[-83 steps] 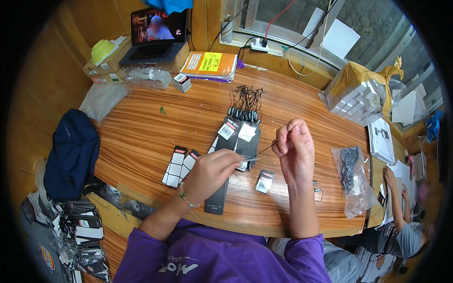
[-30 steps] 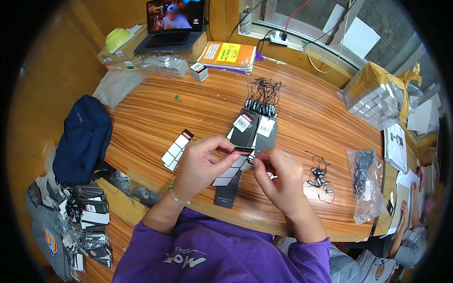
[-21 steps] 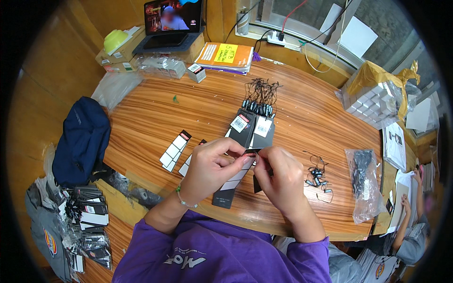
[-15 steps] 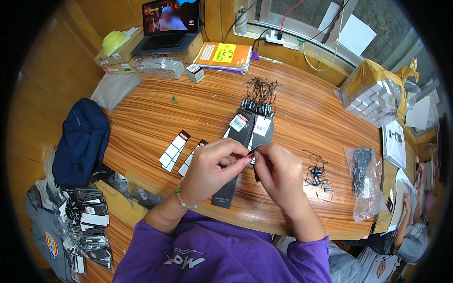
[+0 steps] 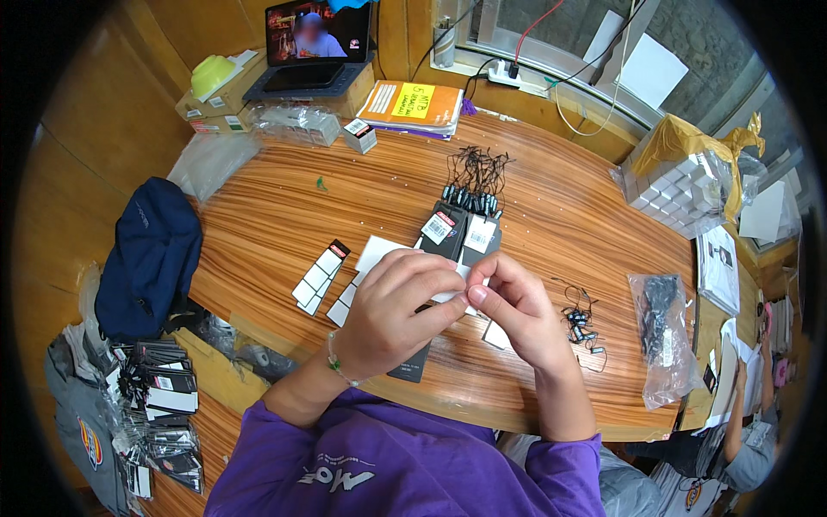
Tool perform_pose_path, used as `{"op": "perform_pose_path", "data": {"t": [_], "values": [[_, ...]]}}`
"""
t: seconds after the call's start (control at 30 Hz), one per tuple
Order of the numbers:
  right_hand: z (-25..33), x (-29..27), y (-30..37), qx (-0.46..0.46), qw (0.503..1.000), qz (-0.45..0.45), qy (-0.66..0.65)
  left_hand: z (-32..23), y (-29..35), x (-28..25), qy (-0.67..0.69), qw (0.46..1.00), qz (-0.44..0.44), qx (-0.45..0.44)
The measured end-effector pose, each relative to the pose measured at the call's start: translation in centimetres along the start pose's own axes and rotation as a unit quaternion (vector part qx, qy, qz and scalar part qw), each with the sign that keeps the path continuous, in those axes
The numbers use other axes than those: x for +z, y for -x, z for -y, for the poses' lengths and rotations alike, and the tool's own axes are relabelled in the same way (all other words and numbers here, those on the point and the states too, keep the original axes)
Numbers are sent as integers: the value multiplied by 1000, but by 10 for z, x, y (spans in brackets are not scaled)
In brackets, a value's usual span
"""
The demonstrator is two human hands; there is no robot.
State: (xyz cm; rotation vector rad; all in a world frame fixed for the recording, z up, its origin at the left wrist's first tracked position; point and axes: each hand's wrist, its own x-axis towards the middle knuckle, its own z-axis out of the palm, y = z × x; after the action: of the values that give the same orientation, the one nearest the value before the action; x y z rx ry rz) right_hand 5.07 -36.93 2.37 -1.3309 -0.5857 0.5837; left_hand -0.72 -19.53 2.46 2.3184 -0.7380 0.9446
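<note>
My left hand (image 5: 398, 302) and my right hand (image 5: 519, 310) meet at the fingertips over the middle of the table, both closed in a pinch. White card (image 5: 376, 252) shows behind my left fingers and between the hands. What the right fingertips grip is hidden. Beneath and beyond the hands lie long black hang tags (image 5: 445, 244) with white barcode stickers (image 5: 479, 233). Black strings with small fasteners (image 5: 479, 165) fan out from their far end. To the left rest white-panelled tags (image 5: 322, 276). Loose black tag strings (image 5: 581, 322) lie to the right of my right hand.
A clear bag with black strings (image 5: 662, 336) lies at the right edge. Wrapped white boxes (image 5: 676, 185) stand back right. At the back are an orange notebook (image 5: 412, 102), a small box (image 5: 359, 136) and a tablet (image 5: 317, 34). A navy pouch (image 5: 148, 258) sits left. Another person's arm (image 5: 736, 405) shows far right.
White card surfaces now show around my hands, where a thin dark edge was between the fingers. My left fingers have curled over and my right hand has turned slightly.
</note>
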Motion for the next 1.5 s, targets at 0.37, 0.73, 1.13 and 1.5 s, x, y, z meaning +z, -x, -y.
{"op": "perform_pose_path", "data": {"t": [0.37, 0.73, 1.13, 1.5], "values": [[0, -20, -7, -177, 939, -167, -241, 11, 24, 13, 103, 990, -24, -89], [6, -4, 3, -196, 944, -74, -254, 8, 10, 8, 188, 962, 4, -199], [12, 2, 4, -72, 993, -88, 10, 10, 8, 1, 87, 974, -16, -208], [-2, 4, -1, -90, 980, -63, 164, 13, 10, 2, 264, 922, 16, -283]]}}
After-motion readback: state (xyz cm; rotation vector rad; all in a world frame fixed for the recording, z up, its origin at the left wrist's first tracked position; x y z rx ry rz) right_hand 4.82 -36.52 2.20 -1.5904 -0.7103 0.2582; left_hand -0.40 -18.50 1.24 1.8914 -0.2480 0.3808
